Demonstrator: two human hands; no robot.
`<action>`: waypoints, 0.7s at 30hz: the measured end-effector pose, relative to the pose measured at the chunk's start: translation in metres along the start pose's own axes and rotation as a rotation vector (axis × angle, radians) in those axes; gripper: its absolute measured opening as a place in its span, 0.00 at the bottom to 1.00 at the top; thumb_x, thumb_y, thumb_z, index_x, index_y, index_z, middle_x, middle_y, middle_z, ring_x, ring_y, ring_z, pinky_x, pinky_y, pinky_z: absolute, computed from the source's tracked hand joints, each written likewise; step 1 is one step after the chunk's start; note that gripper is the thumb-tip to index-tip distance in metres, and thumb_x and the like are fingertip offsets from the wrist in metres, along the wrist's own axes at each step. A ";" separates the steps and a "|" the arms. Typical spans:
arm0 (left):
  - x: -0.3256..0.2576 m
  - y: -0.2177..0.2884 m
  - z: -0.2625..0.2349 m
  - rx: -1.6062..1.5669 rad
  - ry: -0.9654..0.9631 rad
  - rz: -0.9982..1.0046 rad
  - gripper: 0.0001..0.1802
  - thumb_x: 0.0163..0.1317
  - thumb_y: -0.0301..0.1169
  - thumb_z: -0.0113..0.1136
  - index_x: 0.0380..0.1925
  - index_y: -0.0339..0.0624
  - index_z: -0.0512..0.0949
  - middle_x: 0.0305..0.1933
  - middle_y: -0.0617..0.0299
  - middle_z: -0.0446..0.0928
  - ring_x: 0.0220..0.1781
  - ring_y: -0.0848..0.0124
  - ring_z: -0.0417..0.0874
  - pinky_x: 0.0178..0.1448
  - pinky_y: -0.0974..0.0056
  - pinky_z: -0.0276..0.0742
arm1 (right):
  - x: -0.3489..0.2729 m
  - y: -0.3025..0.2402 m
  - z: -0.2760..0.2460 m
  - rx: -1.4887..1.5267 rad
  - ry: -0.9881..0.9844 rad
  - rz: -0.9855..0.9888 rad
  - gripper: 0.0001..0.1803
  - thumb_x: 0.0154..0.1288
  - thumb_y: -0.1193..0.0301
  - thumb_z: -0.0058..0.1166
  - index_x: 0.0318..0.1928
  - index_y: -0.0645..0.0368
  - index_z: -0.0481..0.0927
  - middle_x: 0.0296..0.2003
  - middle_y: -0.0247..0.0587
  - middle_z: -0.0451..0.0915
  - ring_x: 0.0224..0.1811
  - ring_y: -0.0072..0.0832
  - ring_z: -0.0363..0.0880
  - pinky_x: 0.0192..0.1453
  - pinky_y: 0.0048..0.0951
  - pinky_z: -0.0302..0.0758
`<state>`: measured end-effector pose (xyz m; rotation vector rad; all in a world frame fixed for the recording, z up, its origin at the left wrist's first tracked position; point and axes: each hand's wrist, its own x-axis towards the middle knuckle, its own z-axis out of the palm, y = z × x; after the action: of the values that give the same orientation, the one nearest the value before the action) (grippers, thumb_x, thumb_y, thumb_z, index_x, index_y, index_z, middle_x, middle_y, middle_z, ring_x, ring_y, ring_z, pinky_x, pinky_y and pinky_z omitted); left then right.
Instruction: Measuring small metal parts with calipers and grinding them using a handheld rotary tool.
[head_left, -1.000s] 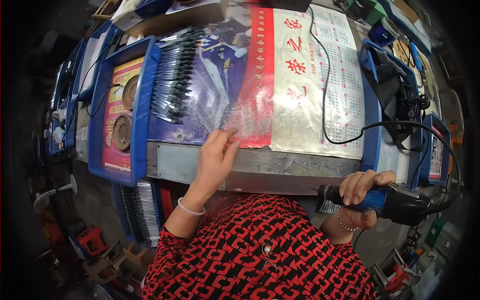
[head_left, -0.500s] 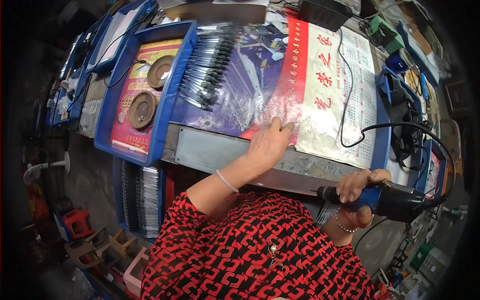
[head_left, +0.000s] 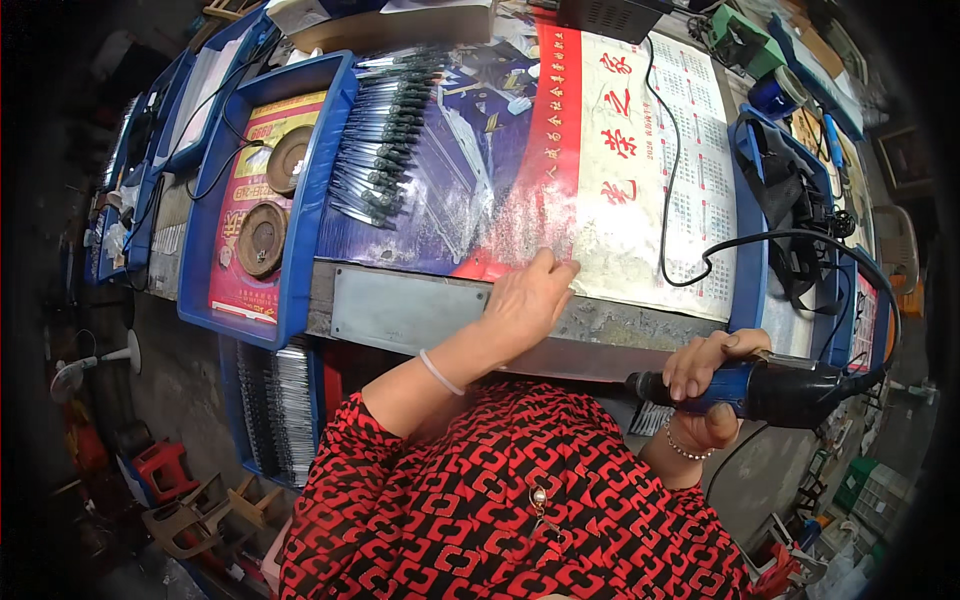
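Left hand flat at desk's front edge; right hand holding power tool off the front right corner.

Desk [head_left: 420, 310] covered by a printed poster sheet [head_left: 620, 200]; blue tray [head_left: 300, 200] at its left edge, a row of dark-tipped metal rods [head_left: 385, 140] beside it. Left hand [head_left: 528, 300] open, fingers together, pressed palm-down on the poster's near edge. Right hand [head_left: 705, 385] closed round the blue-and-black corded power tool [head_left: 770, 390], held level below the desk's front edge; cord loops back over the desk.
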<state>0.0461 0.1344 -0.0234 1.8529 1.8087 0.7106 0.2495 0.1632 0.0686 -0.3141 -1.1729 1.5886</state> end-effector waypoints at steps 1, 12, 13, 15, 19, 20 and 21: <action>-0.003 0.001 0.001 -0.017 0.003 0.016 0.17 0.56 0.30 0.55 0.47 0.42 0.71 0.35 0.51 0.68 0.32 0.51 0.75 0.33 0.51 0.71 | 0.000 0.001 0.000 0.008 0.003 0.003 0.29 0.48 0.68 0.63 0.46 0.62 0.60 0.22 0.38 0.70 0.20 0.27 0.71 0.26 0.27 0.72; 0.008 -0.001 0.002 0.083 0.002 -0.059 0.18 0.56 0.30 0.55 0.47 0.43 0.70 0.35 0.52 0.68 0.32 0.51 0.75 0.33 0.51 0.71 | 0.001 0.010 0.007 0.026 0.002 0.045 0.29 0.48 0.69 0.63 0.46 0.62 0.60 0.22 0.39 0.69 0.21 0.27 0.70 0.27 0.27 0.72; 0.006 -0.001 0.003 0.045 -0.012 -0.022 0.18 0.55 0.30 0.55 0.47 0.43 0.70 0.35 0.52 0.68 0.32 0.52 0.75 0.33 0.52 0.71 | 0.001 0.011 0.007 0.018 0.002 0.047 0.29 0.48 0.69 0.63 0.46 0.62 0.60 0.22 0.39 0.69 0.21 0.27 0.70 0.27 0.28 0.72; 0.000 -0.001 0.002 0.006 -0.024 0.013 0.17 0.55 0.30 0.55 0.47 0.43 0.71 0.35 0.52 0.68 0.32 0.52 0.75 0.33 0.52 0.71 | 0.002 0.012 0.008 0.011 0.001 0.051 0.29 0.48 0.69 0.63 0.46 0.62 0.60 0.22 0.39 0.69 0.21 0.27 0.70 0.27 0.28 0.72; -0.023 -0.005 -0.017 -0.114 0.064 -0.006 0.16 0.54 0.28 0.56 0.45 0.42 0.72 0.35 0.53 0.69 0.34 0.53 0.75 0.34 0.54 0.71 | 0.004 0.012 0.011 -0.009 0.028 0.045 0.30 0.47 0.68 0.64 0.45 0.62 0.60 0.22 0.38 0.69 0.20 0.27 0.70 0.26 0.28 0.72; -0.027 -0.008 -0.023 -0.145 0.100 -0.024 0.16 0.54 0.26 0.56 0.44 0.41 0.73 0.35 0.53 0.69 0.34 0.53 0.75 0.35 0.55 0.71 | 0.004 0.011 0.011 -0.023 0.052 0.047 0.30 0.47 0.67 0.64 0.45 0.62 0.60 0.22 0.38 0.69 0.20 0.27 0.70 0.26 0.28 0.71; -0.033 -0.014 -0.030 -0.135 0.109 -0.035 0.16 0.54 0.26 0.56 0.44 0.41 0.73 0.35 0.53 0.69 0.34 0.53 0.75 0.35 0.55 0.71 | 0.004 0.011 0.012 -0.010 0.041 0.052 0.30 0.47 0.67 0.64 0.45 0.62 0.60 0.22 0.38 0.69 0.20 0.27 0.70 0.26 0.28 0.71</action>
<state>0.0161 0.1011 -0.0109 1.7210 1.8080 0.9136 0.2328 0.1608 0.0666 -0.3844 -1.1491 1.6143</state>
